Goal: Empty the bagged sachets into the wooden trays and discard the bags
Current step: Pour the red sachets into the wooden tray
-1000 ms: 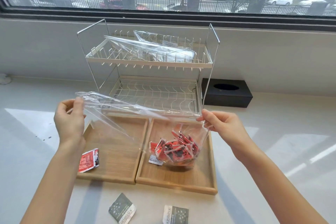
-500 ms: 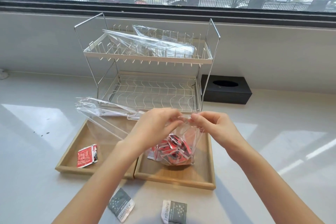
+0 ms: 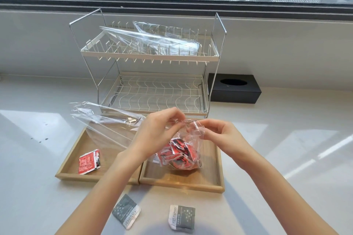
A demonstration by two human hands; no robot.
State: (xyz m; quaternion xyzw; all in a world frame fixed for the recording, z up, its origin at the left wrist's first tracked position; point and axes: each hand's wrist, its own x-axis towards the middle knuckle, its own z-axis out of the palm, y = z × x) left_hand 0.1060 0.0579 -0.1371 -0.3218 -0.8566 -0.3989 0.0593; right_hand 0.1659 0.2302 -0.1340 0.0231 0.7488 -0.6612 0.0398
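Observation:
A clear plastic bag (image 3: 107, 129) full of red sachets (image 3: 177, 153) hangs over the right wooden tray (image 3: 181, 184). My left hand (image 3: 154, 133) and my right hand (image 3: 219, 135) both pinch the bag's top edge, close together above the sachets. The bag's loose end trails to the left over the left wooden tray (image 3: 76, 158). One red sachet (image 3: 89, 161) lies in the left tray. Part of the right tray is hidden behind the bag and my hands.
Two grey sachets (image 3: 126, 211) (image 3: 181, 217) lie on the white counter in front of the trays. Behind them stands a two-tier wire rack (image 3: 149, 57) with empty clear bags (image 3: 152, 38) on its top shelf. A black tissue box (image 3: 235, 88) sits at the right.
My left hand let go of the bag's far left end and came across to the right. It now pinches the bag's top next to my right hand. The bag's left end has slackened.

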